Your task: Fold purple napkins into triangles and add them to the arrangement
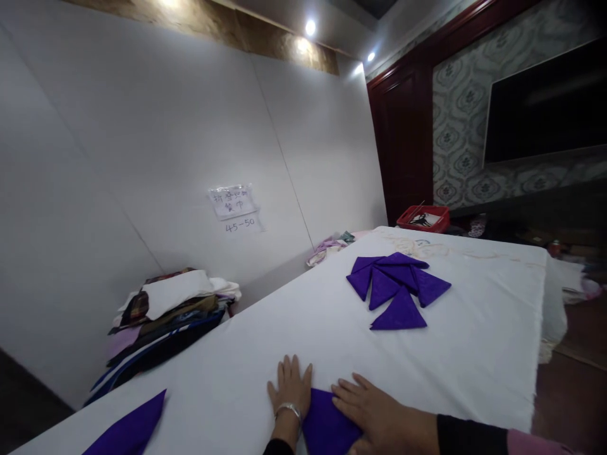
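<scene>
One purple cloth [327,423] lies at the bottom of the view on the white-covered bench [246,379], between the left hand [291,393] and the right hand [379,407], its lower part cut off by the frame. The left hand, with a bracelet [288,408] at the wrist, rests palm down along the cloth's left edge; its fingers [287,368] are spread, point away over the bench and pinch nothing. The right hand reaches over the cloth's right edge, its fingers [344,400] slightly parted and laid flat near the upper side; whether its thumb tucks under the edge is hard to tell.

Done well, this step seems to call for steady pressing: the left palm works best as a light stop beside the edge, so that the cloth cannot slide, and the right hand does better with a flat, even sweep than with a poke of the fingertips. Edges should be matched and corners drawn sharp before weight goes on, since a wrinkle pressed in would probably stay.

Farther off, several purple triangles [401,313] overlap in a cluster, well apart from both hands. A second purple cloth [128,430] lies at lower left, partly out of view. The dark right sleeve [469,436] is best held clear of the smoothed surface
</scene>
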The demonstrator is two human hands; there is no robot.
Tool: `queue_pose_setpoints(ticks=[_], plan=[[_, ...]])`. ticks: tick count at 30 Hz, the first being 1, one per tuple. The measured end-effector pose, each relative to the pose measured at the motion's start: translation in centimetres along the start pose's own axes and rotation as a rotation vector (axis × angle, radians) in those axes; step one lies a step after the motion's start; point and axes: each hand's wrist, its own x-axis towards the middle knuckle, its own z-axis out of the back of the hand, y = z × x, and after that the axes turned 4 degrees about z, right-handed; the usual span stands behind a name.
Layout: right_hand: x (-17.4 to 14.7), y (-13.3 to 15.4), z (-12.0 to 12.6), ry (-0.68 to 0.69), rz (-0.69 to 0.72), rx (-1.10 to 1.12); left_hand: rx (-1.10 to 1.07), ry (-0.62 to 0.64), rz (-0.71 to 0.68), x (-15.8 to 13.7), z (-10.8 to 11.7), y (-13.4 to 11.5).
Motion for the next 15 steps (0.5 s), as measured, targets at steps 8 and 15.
queue_pose_setpoints(ticks=[8,15], plan=[[0.3,-1.5,-1.0,-0.023,0.049,-0.126,-0.048,-0.027,0.124,3.1,0.2,0.1],[0.3,-1.4,-0.9,0.001,0.022,-0.013,-0.154,-0.221,0.063,4.9,-0.2,0.8]])
